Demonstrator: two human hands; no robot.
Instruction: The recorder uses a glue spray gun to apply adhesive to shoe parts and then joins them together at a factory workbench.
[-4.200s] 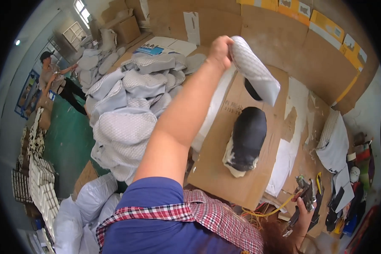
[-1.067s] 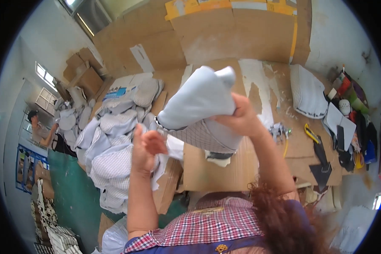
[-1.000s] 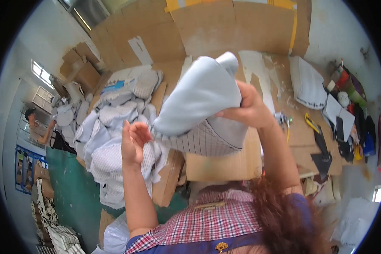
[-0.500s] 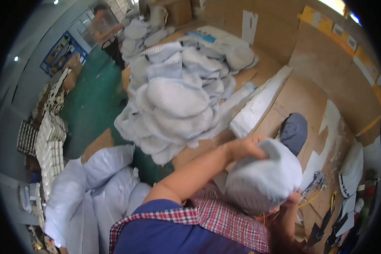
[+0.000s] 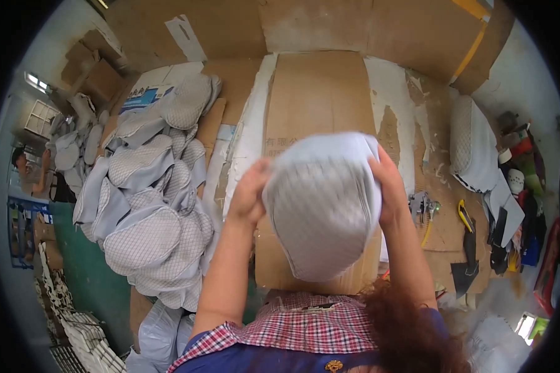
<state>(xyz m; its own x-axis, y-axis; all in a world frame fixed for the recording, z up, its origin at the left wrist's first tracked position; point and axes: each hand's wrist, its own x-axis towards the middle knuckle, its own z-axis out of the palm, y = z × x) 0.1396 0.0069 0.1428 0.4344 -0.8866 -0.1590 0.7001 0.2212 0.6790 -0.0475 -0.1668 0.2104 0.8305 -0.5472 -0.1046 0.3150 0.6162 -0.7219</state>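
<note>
A grey quilted cushion cover (image 5: pixel 323 217), rounded and apparently padded out, is held up in front of me above the cardboard-covered table (image 5: pixel 317 87). My left hand (image 5: pixel 250 191) grips its left edge, and my right hand (image 5: pixel 389 186) clasps the upper right edge with the thumb on the near side. Its diamond-patterned face is turned towards me, and smooth pale fabric runs along the top. The fingers behind the cover are partly hidden. To the left lies a large heap of similar grey quilted covers (image 5: pixel 143 239).
A yellow-handled cutter (image 5: pixel 465 216) and a small metal device (image 5: pixel 422 204) lie at the right. Beyond them stands another padded grey piece (image 5: pixel 473 146). White bags (image 5: pixel 158 336) fill the lower left. A person (image 5: pixel 34 171) is at the far left.
My view has swung right. The cover has turned from a tilted hold to a more upright one, its quilted face towards me, with both hands at its sides. The dark grey piece is out of sight.
</note>
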